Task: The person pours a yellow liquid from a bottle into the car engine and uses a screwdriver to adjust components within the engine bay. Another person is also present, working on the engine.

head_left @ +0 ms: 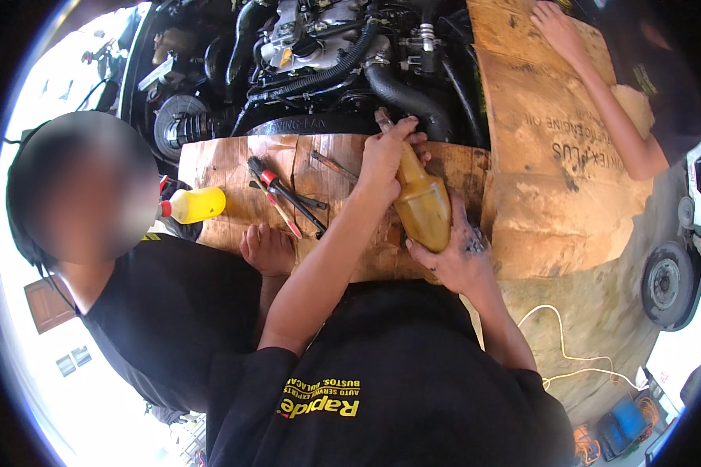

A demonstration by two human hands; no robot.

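Both hands on the container (424, 206): amber, narrow at one end, broad at the other, its long axis slanting from upper left to lower right, narrow end toward the engine (311, 47), broad end toward the wearer's body.

The left hand (389, 159) has the neck, fingers wrapped round it. The right hand (459, 253) cups the broad end, thumb underneath and to the left, fingers running up the right flank, a dark smear across its back. So each grip is closed on the same thing, and the container lies right between them: down and to the right from the left grip, up and to the left from the right one. The left hand is nearer the engine, by the upper edge of the cardboard (226, 156); a brownish tip pokes past its fingers, and what that is, I can't tell.

All this sits over the cardboard's right end; whether anything touches down, I can't tell. Off to the left lies a brush (265, 176) with a red band, and a yellow bottle (202, 205) stays close to the left edge. A co-worker's hand (269, 245) rests at the lower edge, well apart from the container.
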